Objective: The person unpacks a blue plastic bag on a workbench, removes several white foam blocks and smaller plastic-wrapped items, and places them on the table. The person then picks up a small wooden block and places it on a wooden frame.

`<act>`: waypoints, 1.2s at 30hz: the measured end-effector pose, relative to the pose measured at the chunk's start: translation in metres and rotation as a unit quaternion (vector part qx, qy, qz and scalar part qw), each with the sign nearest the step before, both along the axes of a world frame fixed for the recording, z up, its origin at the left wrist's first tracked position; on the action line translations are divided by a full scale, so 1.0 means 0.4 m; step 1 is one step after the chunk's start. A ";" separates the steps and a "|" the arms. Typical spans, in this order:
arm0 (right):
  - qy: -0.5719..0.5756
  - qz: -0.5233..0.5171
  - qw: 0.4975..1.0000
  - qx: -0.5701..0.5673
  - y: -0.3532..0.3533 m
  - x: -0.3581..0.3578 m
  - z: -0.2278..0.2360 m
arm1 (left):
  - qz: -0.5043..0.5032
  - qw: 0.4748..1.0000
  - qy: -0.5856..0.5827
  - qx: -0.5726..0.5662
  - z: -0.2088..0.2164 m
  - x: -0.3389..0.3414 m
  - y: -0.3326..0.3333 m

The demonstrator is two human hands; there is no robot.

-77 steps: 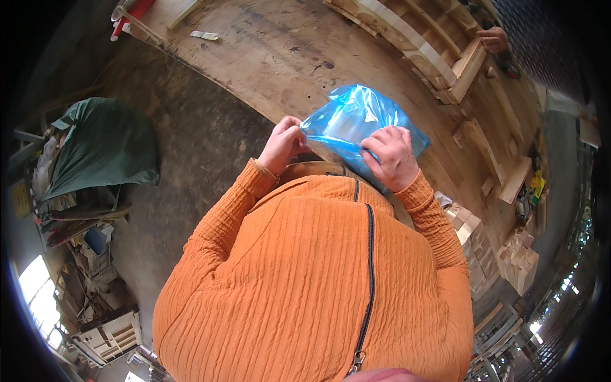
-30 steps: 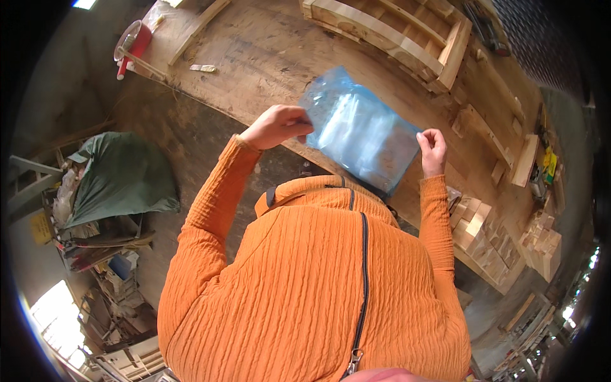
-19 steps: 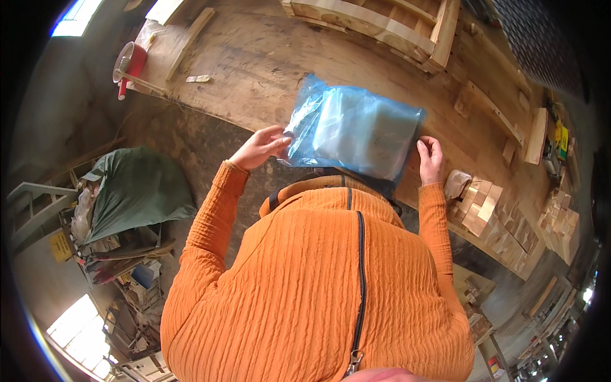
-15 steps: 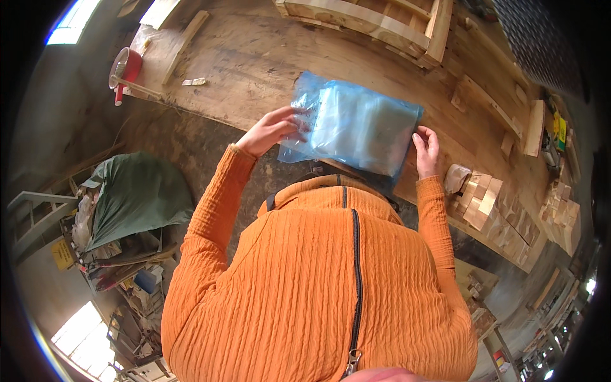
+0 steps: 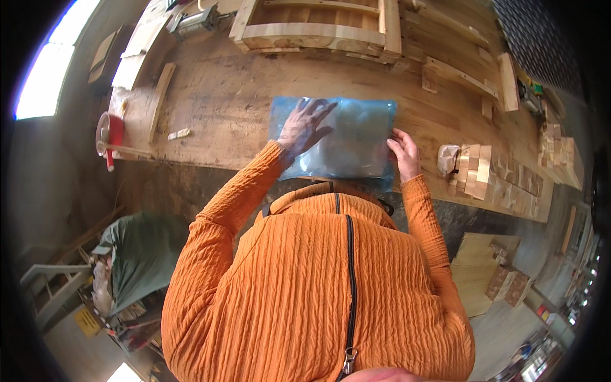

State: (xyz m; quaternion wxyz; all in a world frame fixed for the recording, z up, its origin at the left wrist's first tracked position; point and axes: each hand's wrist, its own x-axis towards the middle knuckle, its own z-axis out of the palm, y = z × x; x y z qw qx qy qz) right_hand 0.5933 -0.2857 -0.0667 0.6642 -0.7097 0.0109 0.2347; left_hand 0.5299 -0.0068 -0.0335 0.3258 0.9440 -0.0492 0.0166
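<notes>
A blue see-through plastic bag (image 5: 347, 167) lies near the front edge of the wooden workbench, with a pale flat thing showing through its film. My left hand (image 5: 307, 125) shows bluish through the film at the bag's left part, fingers spread and stretched out. It looks to be inside the bag, beside the pale thing. At the opposite side, my right hand (image 5: 405, 151) has curled fingers and thumb at the bag's right edge, and seems to pinch it.
Beyond the bag stands a wooden frame (image 5: 312, 38). Small stacked wood blocks (image 5: 474, 169) and a crumpled clear-wrapped piece (image 5: 448, 158) sit to the right. A red container (image 5: 114, 130) stands at the bench's left end, near a wood strip (image 5: 161, 102).
The bag has come down from a tilted, raised pose to lie flatter on the bench. My left hand has gone further into its left side, fingers now spread. My right hand stays at its right edge.
</notes>
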 end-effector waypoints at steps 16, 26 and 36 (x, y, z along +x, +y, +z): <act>0.033 -0.057 0.995 0.073 0.079 -0.025 -0.003 | -0.087 0.973 0.204 -0.063 0.027 0.183 0.077; 0.047 -0.007 0.994 0.100 0.063 0.001 -0.006 | -0.173 0.911 0.283 -0.244 0.007 0.229 0.063; 0.086 0.097 0.984 0.120 0.084 0.032 -0.017 | -0.252 0.886 0.309 -0.236 0.010 0.259 0.043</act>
